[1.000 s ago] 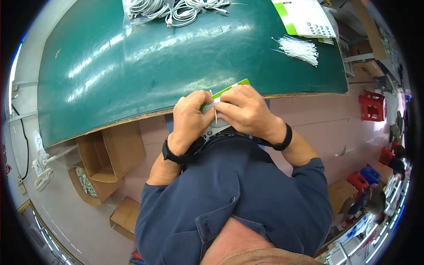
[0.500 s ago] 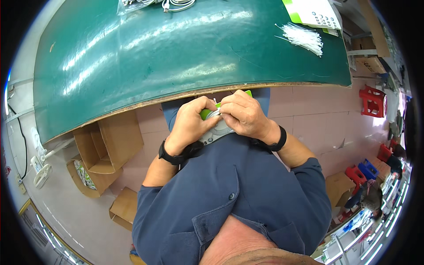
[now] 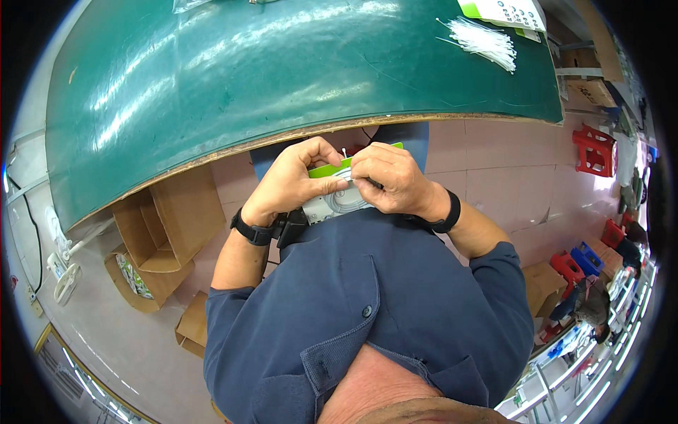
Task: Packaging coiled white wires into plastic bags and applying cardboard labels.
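Observation:
A green and white card [image 3: 319, 209] with a coiled pale cable [image 3: 344, 201] against it is between my hands, close to my body below the table's near edge. My left hand [image 3: 296, 173] is at the card's left side, its thumb lying over the cable and its index finger curled near the green edge. My right hand [image 3: 392, 177] pinches at the coil's upper part, fingers bent and pressed together. A thin white tip, seemingly of a cable tie [image 3: 345, 152], sticks up between the hands. What lies inside the right fingertips is hidden.
The green table [image 3: 268, 78] stretches in front of me. A pile of white cable ties [image 3: 482, 44] and printed green and white cards [image 3: 505, 13] lie at its far right. Cardboard boxes [image 3: 166, 222] stand at lower left, a red stool [image 3: 595, 151] at right.
My left hand has shifted left, its thumb and index finger spreading wider, so more of the card's green edge shows. The right hand stays at the coil. The view has tilted slightly.

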`<state>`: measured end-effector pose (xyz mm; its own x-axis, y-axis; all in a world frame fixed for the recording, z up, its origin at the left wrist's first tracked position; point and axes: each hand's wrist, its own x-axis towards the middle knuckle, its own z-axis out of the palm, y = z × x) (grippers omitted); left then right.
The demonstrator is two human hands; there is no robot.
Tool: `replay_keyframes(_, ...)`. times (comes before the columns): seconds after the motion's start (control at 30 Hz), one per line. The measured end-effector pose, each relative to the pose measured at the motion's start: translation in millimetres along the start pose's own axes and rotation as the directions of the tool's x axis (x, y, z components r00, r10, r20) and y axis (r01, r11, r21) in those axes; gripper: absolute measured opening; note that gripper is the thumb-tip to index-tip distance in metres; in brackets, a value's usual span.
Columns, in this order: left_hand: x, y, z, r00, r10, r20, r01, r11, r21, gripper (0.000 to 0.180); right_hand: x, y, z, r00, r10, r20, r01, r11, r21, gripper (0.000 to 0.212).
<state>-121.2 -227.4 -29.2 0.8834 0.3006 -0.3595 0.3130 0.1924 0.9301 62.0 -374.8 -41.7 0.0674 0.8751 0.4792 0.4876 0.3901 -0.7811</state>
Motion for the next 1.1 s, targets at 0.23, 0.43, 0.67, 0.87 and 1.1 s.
replay_keyframes(0.23, 1, 1, 1, 0.998, -0.061, -0.009, 0.058, 0.983, -0.172, 0.043, 0, -1, -1, 1.000, -0.010, 0.023, 0.009, 1.000, 0.027, 0.022)
replay_keyframes(0.43, 2, 7, 1, 0.982, -0.188, 0.013, 0.187, 0.968, -0.166, 0.046, -1, -8, 2, 0.999, 0.025, -0.040, -0.028, 0.998, -0.053, 0.020)
replay_keyframes(0.67, 2, 6, 0, 0.965, -0.252, 0.075, 0.260, 0.956, -0.136, 0.043, -5, -2, 0, 0.999, 0.015, 0.031, -0.015, 1.000, -0.008, 0.019)
replay_keyframes(0.87, 1, 6, -2, 0.953, -0.286, 0.096, 0.300, 0.935, -0.189, 0.039, -3, -5, -7, 0.996, -0.042, 0.077, 0.037, 0.997, 0.064, 0.020)
replay_keyframes(1.1, 2, 11, -1, 0.952, -0.293, 0.092, 0.304, 0.941, -0.149, 0.038, -10, -9, -5, 0.997, 0.017, 0.069, -0.018, 1.000, 0.022, 0.019)
